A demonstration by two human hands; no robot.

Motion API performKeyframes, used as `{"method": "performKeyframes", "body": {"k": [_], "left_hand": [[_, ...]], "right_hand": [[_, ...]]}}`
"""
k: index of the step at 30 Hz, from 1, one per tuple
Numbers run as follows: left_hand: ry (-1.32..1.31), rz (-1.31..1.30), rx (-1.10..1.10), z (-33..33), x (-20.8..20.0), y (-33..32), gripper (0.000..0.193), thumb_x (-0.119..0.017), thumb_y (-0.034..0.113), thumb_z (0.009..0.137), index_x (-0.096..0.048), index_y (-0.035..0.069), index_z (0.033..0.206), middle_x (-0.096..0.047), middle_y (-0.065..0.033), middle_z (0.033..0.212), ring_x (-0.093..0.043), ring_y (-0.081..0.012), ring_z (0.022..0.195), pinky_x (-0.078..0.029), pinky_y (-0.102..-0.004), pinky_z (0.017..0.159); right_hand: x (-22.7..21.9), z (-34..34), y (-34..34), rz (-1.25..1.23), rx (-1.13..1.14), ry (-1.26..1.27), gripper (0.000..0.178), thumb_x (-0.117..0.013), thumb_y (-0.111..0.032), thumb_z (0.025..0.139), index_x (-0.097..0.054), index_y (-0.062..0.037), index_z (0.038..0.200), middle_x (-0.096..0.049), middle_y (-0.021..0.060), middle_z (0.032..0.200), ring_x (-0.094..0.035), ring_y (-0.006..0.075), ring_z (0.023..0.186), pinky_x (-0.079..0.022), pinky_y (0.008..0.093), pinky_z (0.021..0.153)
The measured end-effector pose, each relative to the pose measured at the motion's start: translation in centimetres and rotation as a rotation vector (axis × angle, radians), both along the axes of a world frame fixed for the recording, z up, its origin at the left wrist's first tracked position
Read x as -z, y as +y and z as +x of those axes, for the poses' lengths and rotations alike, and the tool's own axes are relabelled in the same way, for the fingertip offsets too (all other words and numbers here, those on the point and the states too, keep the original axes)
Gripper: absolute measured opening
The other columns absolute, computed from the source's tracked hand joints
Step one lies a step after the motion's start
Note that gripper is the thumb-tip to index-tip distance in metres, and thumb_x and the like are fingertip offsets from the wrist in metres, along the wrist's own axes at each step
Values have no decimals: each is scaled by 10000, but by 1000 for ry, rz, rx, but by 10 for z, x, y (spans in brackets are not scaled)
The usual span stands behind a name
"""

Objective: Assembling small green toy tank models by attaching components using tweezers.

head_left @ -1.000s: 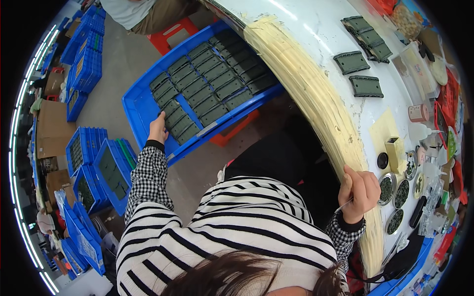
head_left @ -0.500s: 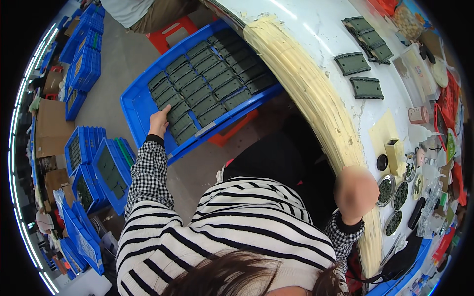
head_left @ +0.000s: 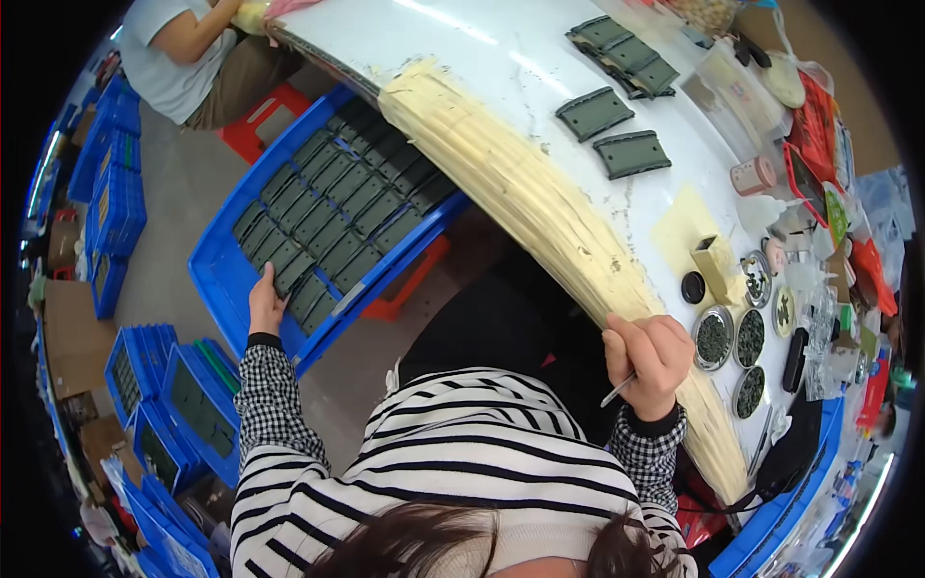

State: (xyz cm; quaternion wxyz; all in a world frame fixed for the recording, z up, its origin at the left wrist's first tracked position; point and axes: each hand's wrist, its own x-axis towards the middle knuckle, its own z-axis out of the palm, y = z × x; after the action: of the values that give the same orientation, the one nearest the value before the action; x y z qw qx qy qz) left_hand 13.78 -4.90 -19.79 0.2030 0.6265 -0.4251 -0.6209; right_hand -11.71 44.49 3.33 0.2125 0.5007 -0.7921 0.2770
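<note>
My left hand reaches into a tilted blue tray at the left. Its fingers are closed on the end of a dark green, flat rectangular plastic part; the fingertips are partly hidden. Rows of similar parts fill most of the tray. Over the table's padded, yellowish edge, my right hand is curled round a thin metal tool, whose end sticks out at the lower left. Most of that tool is hidden in the fist. Beside the right hand stand round dishes of small dark green pieces.
On the white table lie two single green parts and a joined group. A yellow block-shaped holder stands by the dishes. A red stool and a seated person are at far left. Blue crates stand at left.
The view has shifted, so the tray and table appear further left. My left hand keeps its place at the tray's parts. My right hand, blurred before, now shows clearly with the thin tool.
</note>
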Motion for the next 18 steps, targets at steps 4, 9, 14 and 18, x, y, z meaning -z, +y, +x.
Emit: {"method": "performKeyframes", "body": {"k": [4,9,14,18], "left_hand": [[-368,-559,16,11,50,-12,428,-614,409,943,-609,-7,839,-517,-49,654,-419,-151,559,-389,-337,541],[-131,-563,-240,5,10,10,411,-608,342,946,-602,-39,790,-601,-67,729,-507,-128,614,-400,-329,537],[270,-528,-209,-7,-97,12,377,-565,287,978,-605,-76,1074,-673,-123,1029,-667,-193,870,-548,-325,746],[656,-390,180,-144,-217,103,344,-546,252,990,-607,-58,1128,-676,-132,1059,-670,-189,912,-543,-313,797]], "right_hand": [[2,-2,0,-31,-28,-12,185,-790,-90,698,-684,-20,833,-554,43,611,-537,210,503,-428,308,483],[1,-2,4,-36,-25,5,196,-796,-103,688,-677,-21,820,-546,33,605,-521,197,487,-432,301,484],[2,-4,4,-68,-46,-2,211,-803,-123,681,-675,-25,816,-545,26,606,-514,183,487,-435,295,490],[3,-3,5,-71,-61,4,219,-805,-137,685,-673,-26,819,-549,21,613,-522,172,500,-432,286,497]]}}
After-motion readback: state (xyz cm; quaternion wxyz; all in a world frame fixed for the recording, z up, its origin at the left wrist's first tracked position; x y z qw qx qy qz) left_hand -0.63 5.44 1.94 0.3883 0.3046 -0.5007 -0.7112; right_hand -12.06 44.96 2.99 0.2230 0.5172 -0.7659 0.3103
